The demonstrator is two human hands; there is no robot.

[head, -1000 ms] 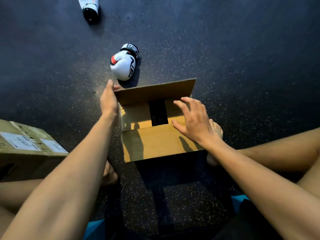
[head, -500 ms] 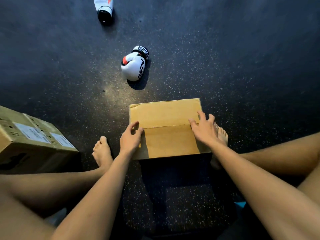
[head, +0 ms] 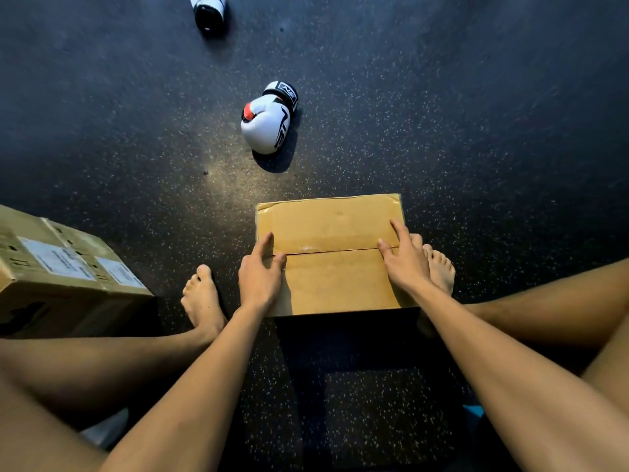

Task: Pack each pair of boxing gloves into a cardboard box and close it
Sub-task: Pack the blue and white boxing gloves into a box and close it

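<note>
A brown cardboard box [head: 333, 226] stands on the dark floor between my legs, both top flaps folded flat and meeting at a middle seam. My left hand [head: 258, 277] lies on the box's left edge at the seam, fingers spread on the flaps. My right hand [head: 405, 264] presses the right end of the seam the same way. A white boxing glove [head: 267, 122] with black and red marks lies on the floor just beyond the box. A second white and black glove [head: 208, 11] lies farther off at the top edge, partly cut off.
Another cardboard box [head: 64, 277] with white labels sits at the left, beside my left leg. My bare left foot [head: 202, 298] and right foot [head: 439, 267] flank the box. The floor is dark speckled rubber.
The box's far flap came down and both flaps now lie shut. My hands moved from the open flaps to rest on the closed top at the seam.
</note>
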